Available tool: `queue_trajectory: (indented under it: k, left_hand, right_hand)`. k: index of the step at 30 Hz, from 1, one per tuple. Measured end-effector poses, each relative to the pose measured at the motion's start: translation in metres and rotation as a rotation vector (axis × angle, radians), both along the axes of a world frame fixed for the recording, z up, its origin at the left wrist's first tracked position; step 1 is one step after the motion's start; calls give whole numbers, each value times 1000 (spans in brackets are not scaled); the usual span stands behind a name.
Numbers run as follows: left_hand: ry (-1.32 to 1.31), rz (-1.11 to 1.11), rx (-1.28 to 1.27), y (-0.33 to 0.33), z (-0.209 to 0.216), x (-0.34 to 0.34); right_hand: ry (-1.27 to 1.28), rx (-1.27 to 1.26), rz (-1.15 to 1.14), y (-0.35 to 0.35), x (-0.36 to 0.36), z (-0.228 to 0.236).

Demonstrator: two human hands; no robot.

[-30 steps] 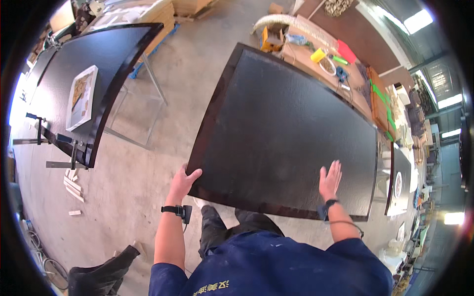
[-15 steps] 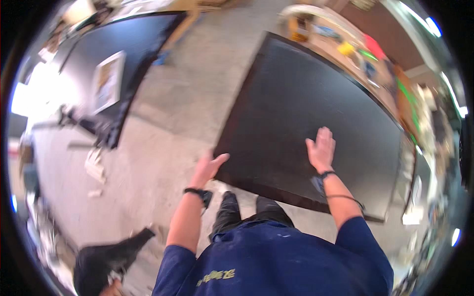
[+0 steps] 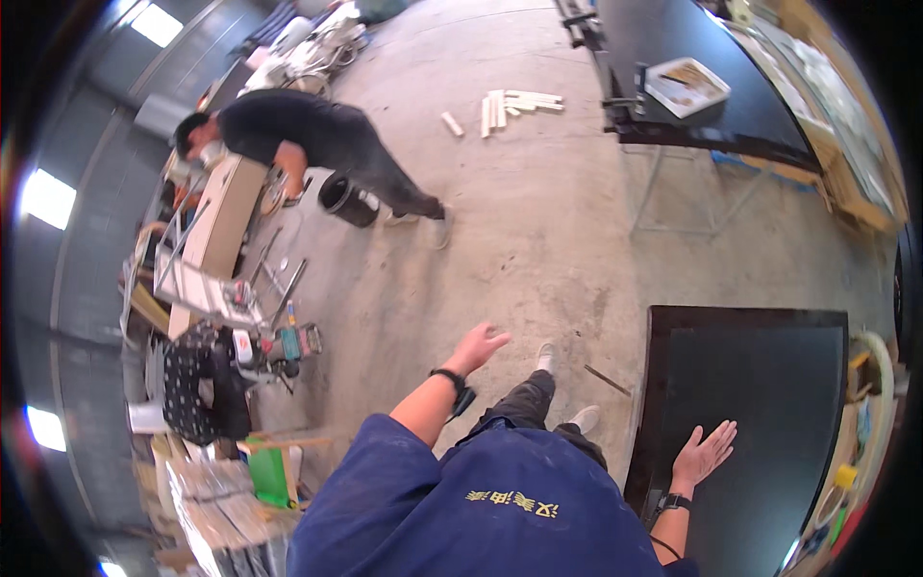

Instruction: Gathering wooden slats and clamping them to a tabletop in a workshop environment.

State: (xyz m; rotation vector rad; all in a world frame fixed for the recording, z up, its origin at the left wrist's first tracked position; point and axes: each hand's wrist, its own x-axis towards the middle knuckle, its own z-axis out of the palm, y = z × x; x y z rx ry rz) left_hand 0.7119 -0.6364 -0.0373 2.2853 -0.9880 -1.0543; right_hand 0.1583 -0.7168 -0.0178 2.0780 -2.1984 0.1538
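Hovering over or resting on the dark panel [image 3: 760,375], the right hand [image 3: 707,452] is spread flat with fingers extended and holds nothing; contact under the palm cannot be told. Its flat palm would suit steadying or feeling the surface rather than gripping it. The left hand [image 3: 478,348] hangs well left of the panel over bare floor, fingers loosely bent and apparently empty, perhaps simply kept clear.

The panel lies at the person's right, face up. Its far edge runs crosswise, and its longer visible run stretches from there back past the right forearm; that is probably the long axis, though the near end is out of sight.

Just left of the panel, a thin dark strip [image 3: 608,379] lies on the floor. Along the panel's right side is a yellow object [image 3: 846,476]. Beyond its far edge, a second dark panel [image 3: 663,38] sits on a metal stand [image 3: 675,231], bearing a white tray [image 3: 711,98], likely for easy reach, with a clamp [image 3: 639,82] at its corner. Far left of the dark panel, past some pale strips [image 3: 500,111], a co-worker [image 3: 317,144] bends near a black bucket [image 3: 356,213].
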Motion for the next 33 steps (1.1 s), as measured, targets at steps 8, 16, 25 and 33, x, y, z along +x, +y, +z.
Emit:
queue_trajectory:
  k: [8, 16, 25, 33]
  left_hand:
    - [221, 727, 273, 291, -26, 30]
    - [434, 947, 162, 405, -60, 63]
    - [534, 940, -148, 357, -74, 197]
    - [596, 795, -262, 276, -26, 347]
  right_hand:
    - [69, 67, -46, 24, 14, -8]
    - [-138, 46, 355, 75, 165, 5]
    - [-347, 388, 419, 116, 311, 5]
    - [-368, 1234, -16, 103, 321, -119]
